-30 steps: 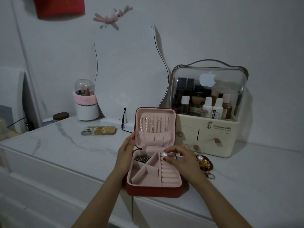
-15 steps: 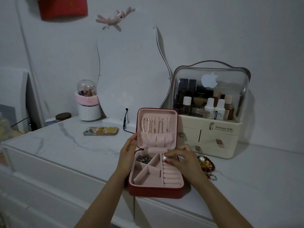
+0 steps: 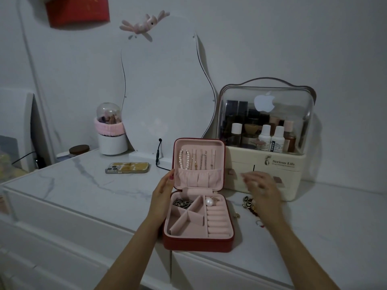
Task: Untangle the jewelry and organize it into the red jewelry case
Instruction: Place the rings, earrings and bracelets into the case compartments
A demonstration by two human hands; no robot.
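Right hand above jewelry pile, beside case

Dim, cool-toned indoor scene with soft, even light and slight graininess. The right hand is smeared by motion blur. A glowing apple logo reflects as glare on the clear cosmetics organizer. Straight edges bow toward the frame's borders.

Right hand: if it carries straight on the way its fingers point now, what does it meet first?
The right hand is blurred, fingers pointing up and left, away from the person. Straight on, it would probably meet the cream front of the cosmetics organizer first, near its small drawer pulls. Depth is unclear.
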